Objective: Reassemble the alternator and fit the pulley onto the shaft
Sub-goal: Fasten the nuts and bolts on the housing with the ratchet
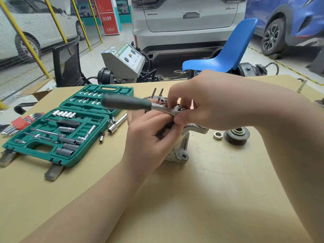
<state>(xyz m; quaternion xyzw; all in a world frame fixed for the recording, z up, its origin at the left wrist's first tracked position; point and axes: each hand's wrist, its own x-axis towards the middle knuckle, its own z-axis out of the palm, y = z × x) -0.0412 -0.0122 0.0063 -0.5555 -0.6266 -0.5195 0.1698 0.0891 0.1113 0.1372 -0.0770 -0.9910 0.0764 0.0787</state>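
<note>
Alternator (pixel 182 146): stood on the worktop (pixel 201 199) at centre, gripped by the left hand (pixel 149 135).
Ratchet (pixel 133 103): head pinched by the right hand (pixel 201 102); handle pointed to 9 o'clock.
Pulley (pixel 237 136): laid at 3 o'clock of the alternator, nut (pixel 218 135) just beside it.
Socket case (pixel 70 123): opened at 9 o'clock.

My tan table (pixel 201 199) carried the green socket case (pixel 52 146) at left, the alternator (pixel 182 148) centre, and nut (pixel 218 135) beside pulley (pixel 237 135) at right.
</note>
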